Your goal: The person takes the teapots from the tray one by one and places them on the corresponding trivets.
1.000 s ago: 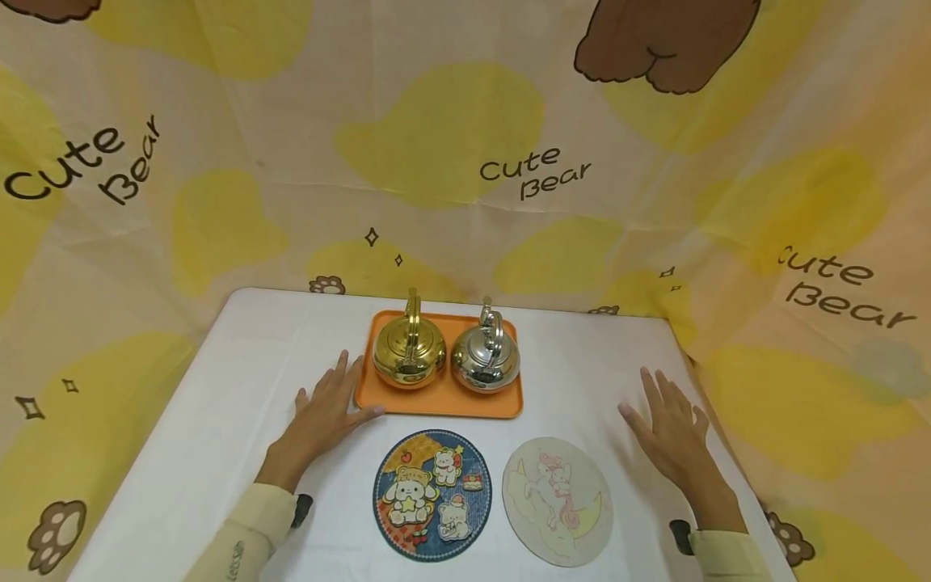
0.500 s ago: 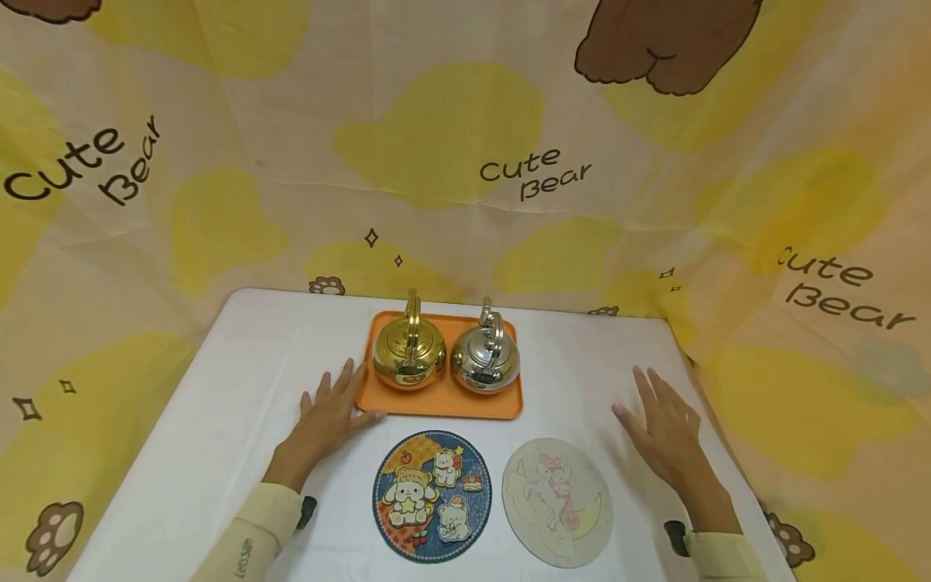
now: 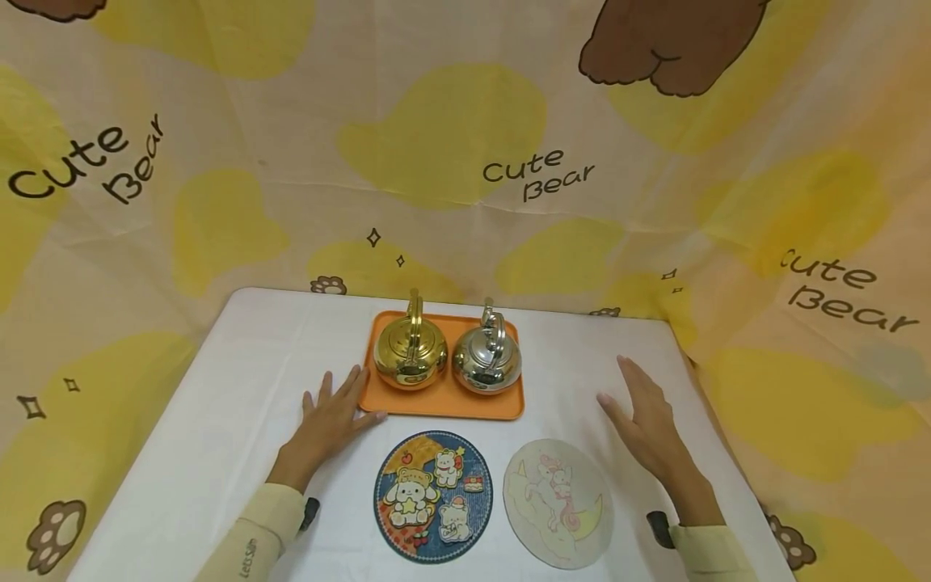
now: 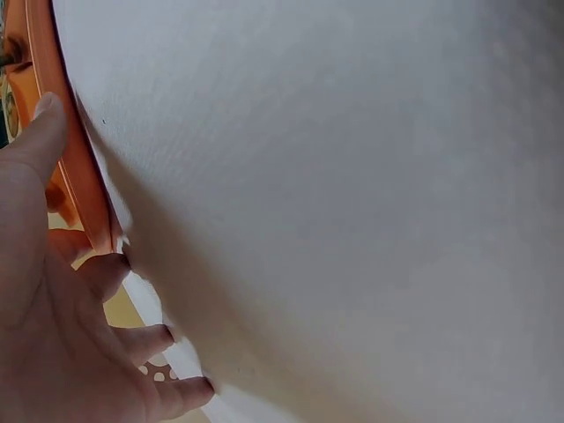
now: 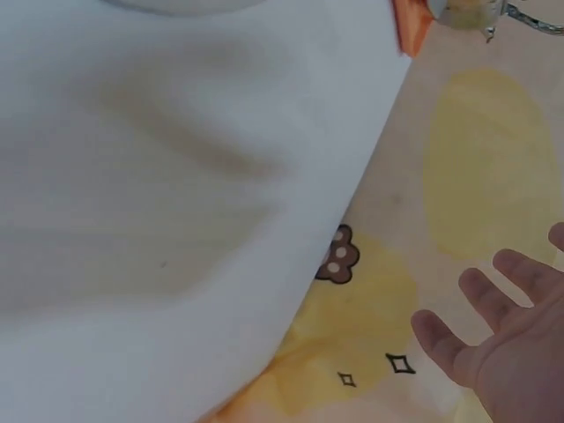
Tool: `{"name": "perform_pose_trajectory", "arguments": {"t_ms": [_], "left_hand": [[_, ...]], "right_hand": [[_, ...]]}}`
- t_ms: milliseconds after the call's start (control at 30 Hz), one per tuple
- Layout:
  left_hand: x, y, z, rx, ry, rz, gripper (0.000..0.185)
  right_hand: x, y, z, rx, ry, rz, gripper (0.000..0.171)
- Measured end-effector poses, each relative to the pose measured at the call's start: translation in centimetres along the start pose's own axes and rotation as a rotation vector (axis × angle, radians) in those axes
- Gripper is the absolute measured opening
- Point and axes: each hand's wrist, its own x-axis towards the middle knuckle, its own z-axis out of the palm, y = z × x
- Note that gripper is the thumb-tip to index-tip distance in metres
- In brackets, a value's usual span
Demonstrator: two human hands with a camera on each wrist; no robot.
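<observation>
A gold teapot (image 3: 410,353) and a silver teapot (image 3: 487,360) stand side by side on an orange tray (image 3: 444,406). My left hand (image 3: 327,424) is at the tray's left edge, fingers spread, with its thumb by the near left corner. In the left wrist view the left thumb (image 4: 48,132) lies against the tray's rim (image 4: 84,189) and the other fingertips are at the white cloth. Well to the right of the tray, my right hand (image 3: 650,420) holds nothing. Its fingers (image 5: 489,300) are extended and raised above the cloth in the right wrist view.
Two round mats lie in front of the tray: a blue patterned mat (image 3: 433,497) with cartoon animals and a pale mat (image 3: 558,503) with a unicorn drawing. A white-covered table (image 3: 240,356) bears everything. Behind it hangs a yellow and cream printed curtain (image 3: 429,137).
My right hand has moved left, and it has turned more edge-on. My left hand has shifted slightly, staying at the tray's left edge. The tray and teapots have stayed put.
</observation>
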Motion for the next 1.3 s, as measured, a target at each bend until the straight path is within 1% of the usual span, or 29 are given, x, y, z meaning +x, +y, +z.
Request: {"name": "perform_pose_trajectory", "arguments": {"t_ms": [300,533,833,967,1300], "left_hand": [[0.1,0.0,0.1,0.005,0.011,0.0,0.094],[0.0,0.1,-0.1,0.003,0.016,-0.005,0.091],[-0.2,0.2,-0.1,-0.001,0.015,-0.007,0.09],[-0.2,0.2,-0.2,0.0,0.015,-0.009,0.09],[-0.3,0.4,-0.1,-0.001,-0.004,-0.013,0.089]], "right_hand": [[0.9,-1.8,0.0,0.093,0.036,-0.075,0.078],[1.3,-4.7,-0.7,0.124,0.045,-0.12,0.078],[1.9,-7.8,-0.5,0.159,0.032,-0.172,0.078],[2.2,-8.6,-0.1,0.175,0.026,-0.182,0.079],[2.8,-10.6,0.7,0.199,0.011,-0.171,0.079]]}}
